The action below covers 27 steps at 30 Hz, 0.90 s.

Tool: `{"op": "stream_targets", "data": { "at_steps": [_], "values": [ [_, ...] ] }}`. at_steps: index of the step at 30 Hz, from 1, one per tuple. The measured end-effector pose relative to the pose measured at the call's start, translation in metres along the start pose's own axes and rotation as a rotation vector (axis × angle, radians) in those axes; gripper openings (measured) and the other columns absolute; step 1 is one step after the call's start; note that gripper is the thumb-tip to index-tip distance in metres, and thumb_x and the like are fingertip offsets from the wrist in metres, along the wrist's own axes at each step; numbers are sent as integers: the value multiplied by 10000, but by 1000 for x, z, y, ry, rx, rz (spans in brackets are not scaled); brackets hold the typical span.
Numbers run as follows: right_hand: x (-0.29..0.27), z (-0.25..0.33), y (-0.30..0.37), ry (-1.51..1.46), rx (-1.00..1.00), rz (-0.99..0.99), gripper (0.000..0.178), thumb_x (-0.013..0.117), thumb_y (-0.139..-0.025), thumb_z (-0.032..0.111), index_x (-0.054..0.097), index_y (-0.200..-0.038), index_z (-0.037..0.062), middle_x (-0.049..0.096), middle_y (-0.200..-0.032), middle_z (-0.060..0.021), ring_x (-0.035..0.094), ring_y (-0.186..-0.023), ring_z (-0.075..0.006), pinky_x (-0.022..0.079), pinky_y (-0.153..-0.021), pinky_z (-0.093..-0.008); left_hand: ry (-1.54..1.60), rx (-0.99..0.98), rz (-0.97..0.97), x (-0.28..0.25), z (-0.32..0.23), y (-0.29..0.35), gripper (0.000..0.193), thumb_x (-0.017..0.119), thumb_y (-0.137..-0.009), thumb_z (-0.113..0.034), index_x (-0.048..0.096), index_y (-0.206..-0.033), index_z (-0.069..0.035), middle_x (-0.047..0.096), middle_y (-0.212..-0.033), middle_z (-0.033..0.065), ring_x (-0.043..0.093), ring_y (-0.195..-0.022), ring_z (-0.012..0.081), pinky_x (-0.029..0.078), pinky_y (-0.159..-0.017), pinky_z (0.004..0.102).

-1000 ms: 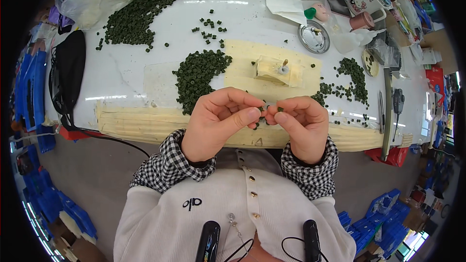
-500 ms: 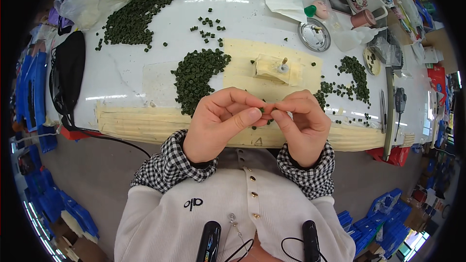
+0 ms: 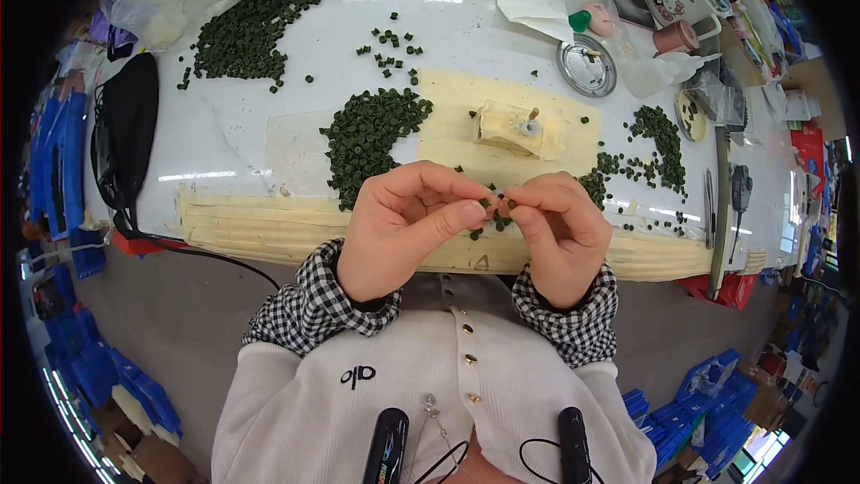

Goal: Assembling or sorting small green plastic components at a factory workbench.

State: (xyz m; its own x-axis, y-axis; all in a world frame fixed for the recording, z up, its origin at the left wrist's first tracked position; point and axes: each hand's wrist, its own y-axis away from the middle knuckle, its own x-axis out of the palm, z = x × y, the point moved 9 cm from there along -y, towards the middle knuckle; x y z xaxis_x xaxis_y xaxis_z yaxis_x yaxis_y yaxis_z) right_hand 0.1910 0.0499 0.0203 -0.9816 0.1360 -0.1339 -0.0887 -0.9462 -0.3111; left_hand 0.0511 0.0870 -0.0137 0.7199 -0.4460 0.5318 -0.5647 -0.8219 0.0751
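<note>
Both the left hand (image 3: 403,224) and right hand (image 3: 560,229) pinch small, dark green, rounded pieces (image 3: 493,206) between closed fingertips.

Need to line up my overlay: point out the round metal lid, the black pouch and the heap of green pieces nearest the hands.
round metal lid (image 3: 586,64), head view, centre of its disc
black pouch (image 3: 125,130), head view, middle of its body
heap of green pieces (image 3: 367,134), head view, middle of the pile

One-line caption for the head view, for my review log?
Both hands, left hand and right hand, pinch small green pieces together above a white table strewn with green pellets.
</note>
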Motion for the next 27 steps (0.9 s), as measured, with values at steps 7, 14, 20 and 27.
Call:
{"op": "stream_targets", "data": {
  "at_steps": [7,14,20,27],
  "values": [
    [14,-12,4,-333,146,26,137,601,-878,-28,644,-1006,-53,584,-959,-98,606,-841,-141,492,-740,-240,-12,12,-46,1,-3,3,145,645,-854,26,617,-994,47,669,-944,110,650,-882,138,532,-808,252],
    [12,-5,5,-191,39,-3,172,630,-845,-39,660,-1014,-22,600,-917,-100,598,-803,-150,485,-706,-246,-14,39,-53,1,-3,4,124,647,-846,46,614,-965,55,666,-931,108,651,-879,138,531,-802,246],
    [9,6,5,26,-24,-55,190,665,-809,-38,684,-992,11,623,-869,-93,590,-762,-153,478,-660,-245,-166,161,-50,3,-12,6,138,650,-833,64,622,-969,61,664,-938,111,646,-890,137,524,-815,248],
    [14,13,6,92,-50,-10,263,662,-812,-40,677,-1069,8,627,-912,-104,600,-776,-160,486,-666,-240,-94,172,-59,-2,-12,4,135,648,-823,82,634,-957,63,661,-942,110,640,-882,143,521,-819,265]
  ]
}}
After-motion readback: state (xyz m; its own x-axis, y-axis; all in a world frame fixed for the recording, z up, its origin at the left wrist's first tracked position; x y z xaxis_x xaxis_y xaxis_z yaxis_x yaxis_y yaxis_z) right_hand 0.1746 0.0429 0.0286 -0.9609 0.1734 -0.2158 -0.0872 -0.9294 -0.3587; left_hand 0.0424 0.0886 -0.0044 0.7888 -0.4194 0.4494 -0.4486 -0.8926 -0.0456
